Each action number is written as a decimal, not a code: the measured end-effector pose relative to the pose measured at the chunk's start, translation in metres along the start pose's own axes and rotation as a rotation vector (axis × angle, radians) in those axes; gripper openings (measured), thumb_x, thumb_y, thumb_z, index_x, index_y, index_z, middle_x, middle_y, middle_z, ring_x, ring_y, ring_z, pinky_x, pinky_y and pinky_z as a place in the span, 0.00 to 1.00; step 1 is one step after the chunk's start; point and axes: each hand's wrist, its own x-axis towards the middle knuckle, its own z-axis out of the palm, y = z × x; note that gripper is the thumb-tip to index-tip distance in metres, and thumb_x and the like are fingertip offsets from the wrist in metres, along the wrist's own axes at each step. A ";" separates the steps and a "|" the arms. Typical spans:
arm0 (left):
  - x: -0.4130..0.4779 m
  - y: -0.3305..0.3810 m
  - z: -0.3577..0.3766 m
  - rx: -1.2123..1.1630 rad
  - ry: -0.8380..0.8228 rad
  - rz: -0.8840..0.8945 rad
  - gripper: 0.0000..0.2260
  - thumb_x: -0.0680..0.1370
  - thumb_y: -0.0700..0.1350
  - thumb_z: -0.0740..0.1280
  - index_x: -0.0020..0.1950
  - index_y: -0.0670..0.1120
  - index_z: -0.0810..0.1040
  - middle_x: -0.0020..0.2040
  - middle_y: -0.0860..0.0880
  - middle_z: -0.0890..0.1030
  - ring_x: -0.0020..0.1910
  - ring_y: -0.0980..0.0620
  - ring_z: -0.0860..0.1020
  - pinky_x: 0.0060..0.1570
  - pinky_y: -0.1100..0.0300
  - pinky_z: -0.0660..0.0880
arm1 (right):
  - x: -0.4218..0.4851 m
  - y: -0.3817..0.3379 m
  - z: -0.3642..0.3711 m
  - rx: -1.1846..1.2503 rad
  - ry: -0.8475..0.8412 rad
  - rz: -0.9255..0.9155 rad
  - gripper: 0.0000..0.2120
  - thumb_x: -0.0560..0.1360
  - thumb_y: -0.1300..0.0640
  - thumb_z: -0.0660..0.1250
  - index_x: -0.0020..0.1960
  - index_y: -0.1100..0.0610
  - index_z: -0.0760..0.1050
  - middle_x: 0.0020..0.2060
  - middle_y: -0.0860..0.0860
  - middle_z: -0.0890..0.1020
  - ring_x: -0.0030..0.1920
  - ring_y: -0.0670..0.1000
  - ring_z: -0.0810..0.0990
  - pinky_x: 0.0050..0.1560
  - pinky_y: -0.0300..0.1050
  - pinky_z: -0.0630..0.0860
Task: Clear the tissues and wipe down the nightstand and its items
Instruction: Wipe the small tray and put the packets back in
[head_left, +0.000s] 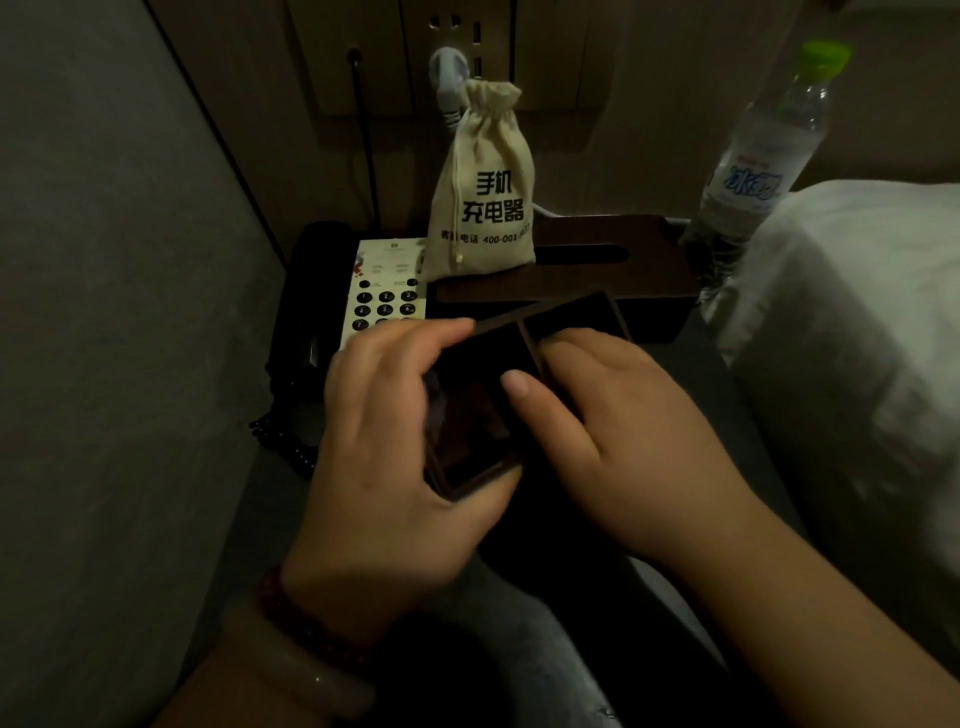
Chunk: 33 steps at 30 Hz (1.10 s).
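Observation:
A dark wooden two-compartment tray is tilted above the nightstand. My left hand grips its near-left end, thumb under the edge and fingers over the rim. My right hand rests on its right side, thumb inside the left compartment; I cannot tell if it holds a cloth. Behind stands a dark wooden tissue box with an empty slot. A cloth drawstring charger pouch sits on its left end. No tissue is in view.
A black phone with a white keypad sits at the left, its coiled cord by the wall. A water bottle with a green cap stands at the back right. White bedding borders the right side. Wall sockets with a plug are behind.

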 end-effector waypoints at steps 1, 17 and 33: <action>0.001 -0.001 -0.002 -0.001 0.015 -0.010 0.33 0.64 0.47 0.75 0.66 0.47 0.67 0.61 0.57 0.64 0.63 0.59 0.67 0.63 0.69 0.63 | -0.001 -0.002 0.000 0.005 -0.010 -0.007 0.25 0.76 0.36 0.46 0.49 0.50 0.76 0.48 0.44 0.77 0.50 0.45 0.74 0.54 0.43 0.69; -0.005 -0.004 0.009 -0.149 0.041 -0.163 0.41 0.58 0.51 0.81 0.66 0.55 0.65 0.62 0.64 0.67 0.63 0.64 0.69 0.59 0.73 0.66 | 0.005 0.014 -0.031 0.726 0.584 0.354 0.18 0.73 0.37 0.60 0.35 0.49 0.75 0.32 0.49 0.78 0.37 0.40 0.80 0.40 0.37 0.75; 0.001 -0.001 0.007 -0.058 0.038 -0.050 0.36 0.62 0.52 0.75 0.67 0.51 0.65 0.62 0.62 0.64 0.63 0.65 0.67 0.62 0.72 0.63 | 0.001 -0.013 -0.022 0.337 0.124 0.158 0.07 0.74 0.59 0.63 0.41 0.56 0.79 0.32 0.49 0.80 0.34 0.47 0.77 0.34 0.46 0.73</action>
